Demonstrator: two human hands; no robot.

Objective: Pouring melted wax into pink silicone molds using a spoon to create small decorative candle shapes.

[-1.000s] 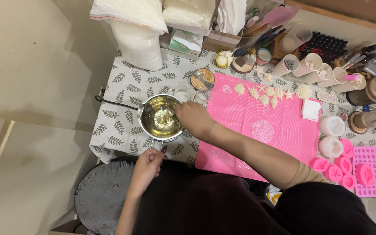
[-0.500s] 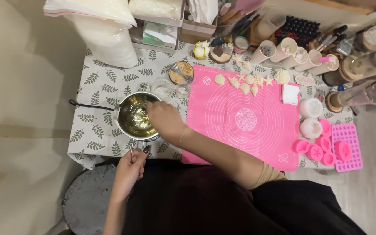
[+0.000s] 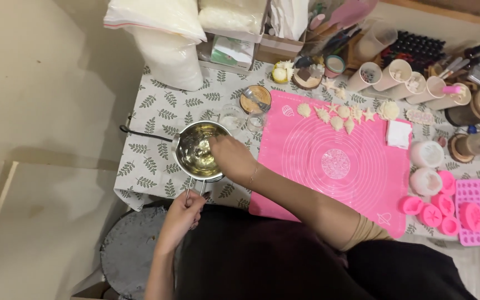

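Metal melting pot sits on the leaf-print tablecloth left of the pink silicone mat, wire handle pointing toward the person. Left hand closed around that handle; right hand over the rim, fingers curled, what they hold hidden.

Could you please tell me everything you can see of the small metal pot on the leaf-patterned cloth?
The metal pot is small, round and shiny, and stands upright on the leaf-print cloth, left of the pink mat. It holds clear yellowish liquid with pale, half-melted lumps. A wire handle juts toward the person, gripped by the left hand; a dark rod sticks out to the left. The right hand reaches over its rim, fingers inside.
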